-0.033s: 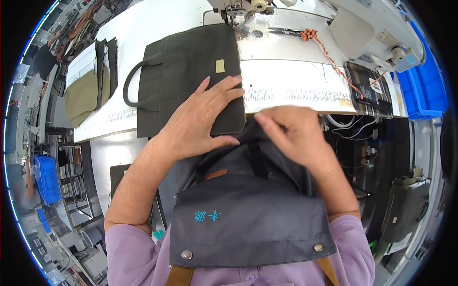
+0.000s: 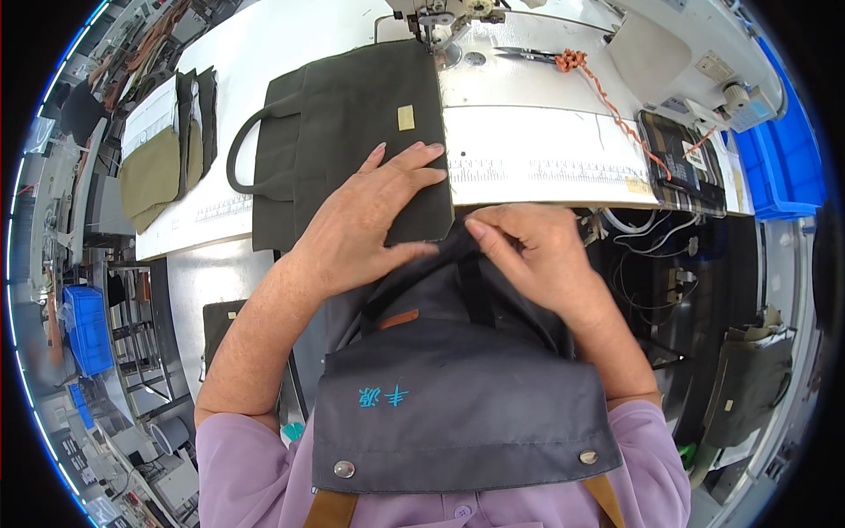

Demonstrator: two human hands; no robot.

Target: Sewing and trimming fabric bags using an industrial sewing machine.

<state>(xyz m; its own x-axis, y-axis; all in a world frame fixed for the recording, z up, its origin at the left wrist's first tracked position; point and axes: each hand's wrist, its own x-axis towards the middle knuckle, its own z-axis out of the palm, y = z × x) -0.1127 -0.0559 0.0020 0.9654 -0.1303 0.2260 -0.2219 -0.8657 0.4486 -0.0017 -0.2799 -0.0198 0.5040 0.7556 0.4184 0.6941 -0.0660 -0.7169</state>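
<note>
A dark green fabric bag panel (image 2: 352,97) with a looped handle (image 2: 239,158) and a small yellow patch (image 2: 406,117) lies on the white table. Its far right edge is beside the presser foot of a sewing machine (image 2: 440,26). My left hand (image 2: 361,216) rests flat on the panel's near right part, fingers spread. Just off the panel's near right corner, my right hand (image 2: 532,260) is closed, thumb and fingers pinching a dark cloth edge (image 2: 458,239). Whether that edge belongs to the panel or my grey apron (image 2: 458,387) is unclear.
Scissors (image 2: 528,55) with an orange cord lie right of the machine foot, near a plaid pouch (image 2: 678,163). Stacked olive and dark pieces (image 2: 167,150) sit at left. Blue bins (image 2: 779,167) stand at far right. More green panels (image 2: 748,378) hang at lower right.
My right hand has shifted slightly left and down, its fingers now drawn in around the dark cloth edge. The panel has slid slightly away from me; my left hand stays on it.
</note>
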